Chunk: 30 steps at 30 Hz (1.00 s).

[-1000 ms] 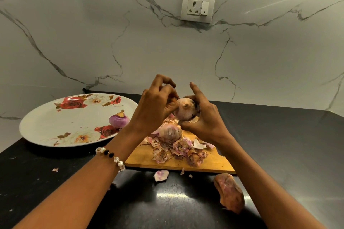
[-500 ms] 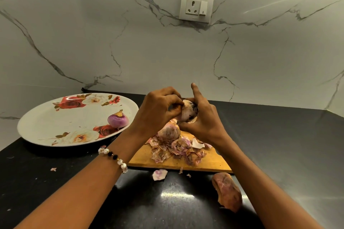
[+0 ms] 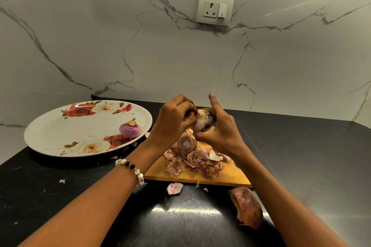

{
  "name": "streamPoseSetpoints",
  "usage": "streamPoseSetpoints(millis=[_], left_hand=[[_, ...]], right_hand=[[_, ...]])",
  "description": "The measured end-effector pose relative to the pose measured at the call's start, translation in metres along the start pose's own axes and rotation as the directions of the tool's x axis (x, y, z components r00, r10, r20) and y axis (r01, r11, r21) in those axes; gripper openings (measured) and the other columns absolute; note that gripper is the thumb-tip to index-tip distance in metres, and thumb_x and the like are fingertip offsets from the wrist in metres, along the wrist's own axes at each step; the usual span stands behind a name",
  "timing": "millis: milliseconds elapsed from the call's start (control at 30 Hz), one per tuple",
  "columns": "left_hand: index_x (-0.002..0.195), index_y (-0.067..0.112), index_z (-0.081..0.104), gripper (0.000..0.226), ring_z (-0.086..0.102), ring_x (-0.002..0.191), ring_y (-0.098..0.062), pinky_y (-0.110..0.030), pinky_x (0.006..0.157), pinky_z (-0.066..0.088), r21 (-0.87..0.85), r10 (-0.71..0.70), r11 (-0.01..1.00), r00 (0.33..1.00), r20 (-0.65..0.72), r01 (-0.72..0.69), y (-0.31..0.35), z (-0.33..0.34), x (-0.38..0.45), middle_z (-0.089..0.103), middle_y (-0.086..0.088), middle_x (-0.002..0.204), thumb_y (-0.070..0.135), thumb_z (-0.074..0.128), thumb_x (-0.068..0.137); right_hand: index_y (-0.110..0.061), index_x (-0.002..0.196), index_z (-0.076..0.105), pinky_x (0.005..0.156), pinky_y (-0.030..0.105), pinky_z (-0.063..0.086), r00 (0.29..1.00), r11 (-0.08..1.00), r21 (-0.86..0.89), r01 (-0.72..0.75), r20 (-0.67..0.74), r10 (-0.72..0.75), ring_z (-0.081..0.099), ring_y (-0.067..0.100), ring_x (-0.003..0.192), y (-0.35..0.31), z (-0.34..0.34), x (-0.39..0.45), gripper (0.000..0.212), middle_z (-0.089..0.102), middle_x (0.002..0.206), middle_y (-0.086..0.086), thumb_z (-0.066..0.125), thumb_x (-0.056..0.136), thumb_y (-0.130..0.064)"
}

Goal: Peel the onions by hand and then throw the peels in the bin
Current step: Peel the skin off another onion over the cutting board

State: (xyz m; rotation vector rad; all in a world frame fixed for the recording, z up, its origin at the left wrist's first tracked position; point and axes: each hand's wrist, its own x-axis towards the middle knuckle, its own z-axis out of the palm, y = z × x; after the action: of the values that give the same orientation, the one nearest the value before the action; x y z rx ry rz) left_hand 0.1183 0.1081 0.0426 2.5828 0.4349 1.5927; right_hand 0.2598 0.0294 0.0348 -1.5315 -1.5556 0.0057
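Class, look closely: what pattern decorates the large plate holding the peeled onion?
The plate is white with red and cream roses and brown leaves, seen in the head view.

**One head view, looking forward and down**

A single wide-angle camera sits at head height over the black counter [image 3: 301,156], facing the marble wall [image 3: 180,56] at 12 o'clock. Both forearms enter from 6 o'clock, close to the lens. The plate [image 3: 50,134] lies at 9 o'clock, the socket [image 3: 215,8] near 12.
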Motion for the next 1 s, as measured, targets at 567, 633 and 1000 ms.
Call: streamPoseSetpoints(millis=[567,633,1000], left_hand=[[0.093,0.004,0.075,0.015,0.067,0.078,-0.014,-0.014,0.072,0.054,-0.107,0.004,0.994,0.997,0.075,0.004,-0.008,-0.013,0.003,0.072,-0.008,0.091,0.010,0.074,0.079],[0.094,0.002,0.074,0.015,0.065,0.078,-0.012,-0.008,0.072,0.050,-0.101,-0.004,0.995,0.998,0.070,0.011,-0.008,-0.014,0.004,0.072,-0.009,0.091,0.009,0.073,0.080],[0.091,0.000,0.070,0.010,0.059,0.080,-0.012,-0.003,0.072,0.045,-0.085,-0.136,0.987,0.989,0.050,0.140,-0.006,-0.015,0.007,0.067,-0.011,0.095,0.008,0.070,0.084]], right_hand=[[-0.014,0.156,0.010,0.101,0.045,0.049,0.994,1.000,-0.011,0.006,0.105,-0.005,0.054,0.027,0.118,0.003,-0.005,0.000,0.117,0.055,0.128,0.011,0.084,0.066,-0.010],[-0.015,0.156,0.009,0.101,0.044,0.049,0.993,1.000,0.009,0.004,0.120,-0.005,0.054,0.026,0.118,0.002,-0.006,0.001,0.117,0.054,0.130,0.011,0.084,0.066,-0.008],[-0.017,0.156,0.010,0.095,0.025,0.052,0.982,0.989,0.149,0.007,0.186,-0.035,0.059,0.019,0.114,-0.003,-0.011,0.000,0.113,0.053,0.129,0.007,0.078,0.069,0.008]])
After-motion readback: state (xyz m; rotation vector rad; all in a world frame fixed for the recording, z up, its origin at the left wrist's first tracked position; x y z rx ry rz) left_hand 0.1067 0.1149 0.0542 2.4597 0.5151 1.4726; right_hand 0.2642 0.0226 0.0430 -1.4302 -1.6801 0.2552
